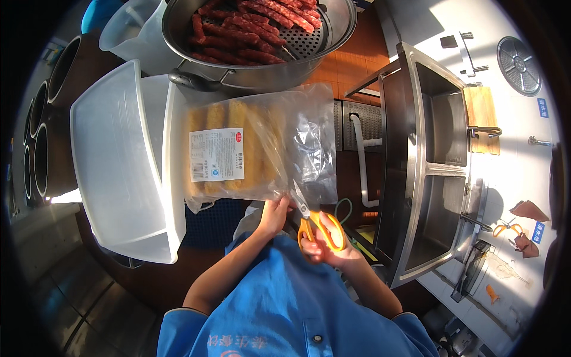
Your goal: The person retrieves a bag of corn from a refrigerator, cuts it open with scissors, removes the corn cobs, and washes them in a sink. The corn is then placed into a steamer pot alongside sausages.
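Observation:
A clear plastic bag [312,143] of yellow food rolls [256,156], with a printed label, lies in front of me. Pinched at its near edge, the plastic is held by my left hand [275,216]. My right hand [328,241] grips scissors [305,210] with yellow handles, fingers through the loops. The blades are spread and reach the near edge of the bag, just right of my left hand; whether plastic lies between them I cannot tell.
Translucent plastic bins [120,165] stand at left. Beyond the bag, a large metal steamer pot [263,73] holds red sausages [245,33] on a perforated tray. A double steel sink [446,167] is at right, with a wooden board [484,107] behind it. Dark round openings [41,158] line the far left.

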Tool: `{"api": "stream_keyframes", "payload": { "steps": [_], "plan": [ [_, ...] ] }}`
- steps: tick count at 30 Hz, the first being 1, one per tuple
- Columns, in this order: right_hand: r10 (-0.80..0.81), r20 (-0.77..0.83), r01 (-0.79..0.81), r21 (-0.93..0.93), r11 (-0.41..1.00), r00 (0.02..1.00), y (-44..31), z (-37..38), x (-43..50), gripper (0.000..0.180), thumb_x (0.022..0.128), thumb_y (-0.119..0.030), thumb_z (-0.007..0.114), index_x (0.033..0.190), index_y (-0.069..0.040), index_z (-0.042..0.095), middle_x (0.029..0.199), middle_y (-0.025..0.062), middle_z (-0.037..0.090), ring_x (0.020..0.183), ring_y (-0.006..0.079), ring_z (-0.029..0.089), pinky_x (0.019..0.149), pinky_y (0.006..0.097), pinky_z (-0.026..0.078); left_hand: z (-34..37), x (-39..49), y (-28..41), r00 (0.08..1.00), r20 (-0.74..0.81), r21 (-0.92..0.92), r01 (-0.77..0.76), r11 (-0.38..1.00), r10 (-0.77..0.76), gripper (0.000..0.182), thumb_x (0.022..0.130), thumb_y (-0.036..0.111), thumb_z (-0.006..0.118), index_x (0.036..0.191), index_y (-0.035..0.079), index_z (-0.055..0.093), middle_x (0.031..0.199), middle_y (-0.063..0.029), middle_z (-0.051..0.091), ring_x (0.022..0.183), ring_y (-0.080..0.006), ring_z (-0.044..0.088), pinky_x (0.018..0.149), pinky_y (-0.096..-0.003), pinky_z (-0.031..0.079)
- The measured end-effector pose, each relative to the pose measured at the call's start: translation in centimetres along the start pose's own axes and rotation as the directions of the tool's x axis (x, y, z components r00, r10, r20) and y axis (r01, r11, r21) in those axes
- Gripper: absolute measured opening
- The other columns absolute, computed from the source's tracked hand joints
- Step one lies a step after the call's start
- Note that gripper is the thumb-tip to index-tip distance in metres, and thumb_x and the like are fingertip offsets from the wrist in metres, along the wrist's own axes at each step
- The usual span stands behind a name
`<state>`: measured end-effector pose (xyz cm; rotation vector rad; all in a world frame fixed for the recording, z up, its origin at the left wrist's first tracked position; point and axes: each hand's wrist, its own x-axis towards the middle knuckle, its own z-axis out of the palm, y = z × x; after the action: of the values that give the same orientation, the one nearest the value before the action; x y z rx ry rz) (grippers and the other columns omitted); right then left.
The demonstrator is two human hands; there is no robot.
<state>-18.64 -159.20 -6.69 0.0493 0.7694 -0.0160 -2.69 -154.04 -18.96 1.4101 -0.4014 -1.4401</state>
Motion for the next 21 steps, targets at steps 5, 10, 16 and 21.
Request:
{"api": "stream_keyframes", "payload": {
  "steps": [5, 10, 16, 21],
  "plan": [
    [0.020, -0.025, -0.023, -0.109, 0.994, 0.999, -0.1, 0.2, 0.9, 0.060, 0.090, -0.069, 0.038, 0.094, -0.010, 0.054, 0.064, 0.0012, 0.043, 0.053, 0.0119, 0.041, 0.046, 0.0235, 0.032, 0.1, -0.3, -0.2, 0.999, -0.021, 0.010, 0.032, 0.999, -0.032, 0.020, 0.098, 0.013, 0.041, 0.097, -0.001, 0.056, 0.084, -0.0078, 0.061, 0.074, -0.0147, 0.063, 0.066, -0.0268, 0.049],
    [0.012, -0.062, -0.020, -0.125, 0.992, 0.998, 0.6, 0.3, 2.1, 0.060, 0.090, -0.068, 0.038, 0.087, -0.010, 0.052, 0.061, 0.0001, 0.042, 0.050, 0.0106, 0.039, 0.043, 0.0225, 0.031, -0.5, -0.1, -1.2, 1.000, -0.003, 0.120, 0.004, 0.993, -0.003, 0.021, 0.097, 0.011, 0.039, 0.091, -0.003, 0.054, 0.079, -0.0111, 0.059, 0.071, -0.0180, 0.061, 0.066, -0.0298, 0.050],
    [0.007, -0.116, -0.018, -0.101, 0.995, 0.993, 1.4, 0.2, 3.3, 0.057, 0.086, -0.068, 0.051, 0.077, -0.012, 0.048, 0.055, -0.0006, 0.043, 0.042, 0.0095, 0.041, 0.038, 0.0218, 0.031, -1.6, 0.9, -3.3, 0.998, 0.060, 0.161, -0.035, 0.986, 0.025, 0.021, 0.095, 0.009, 0.038, 0.088, -0.004, 0.053, 0.075, -0.0126, 0.058, 0.070, -0.0201, 0.060, 0.065, -0.0323, 0.050],
    [0.000, -0.129, -0.009, -0.067, 0.998, 0.992, 2.0, -0.5, 3.8, 0.051, 0.091, -0.063, 0.045, 0.081, -0.013, 0.048, 0.056, -0.0012, 0.040, 0.043, 0.0087, 0.038, 0.039, 0.0204, 0.028, -2.0, 1.0, -3.4, 0.995, 0.084, 0.177, -0.060, 0.982, 0.046, 0.016, 0.095, 0.006, 0.039, 0.091, -0.003, 0.052, 0.077, -0.0132, 0.058, 0.068, -0.0216, 0.057, 0.064, -0.0342, 0.049]
  ]
}}
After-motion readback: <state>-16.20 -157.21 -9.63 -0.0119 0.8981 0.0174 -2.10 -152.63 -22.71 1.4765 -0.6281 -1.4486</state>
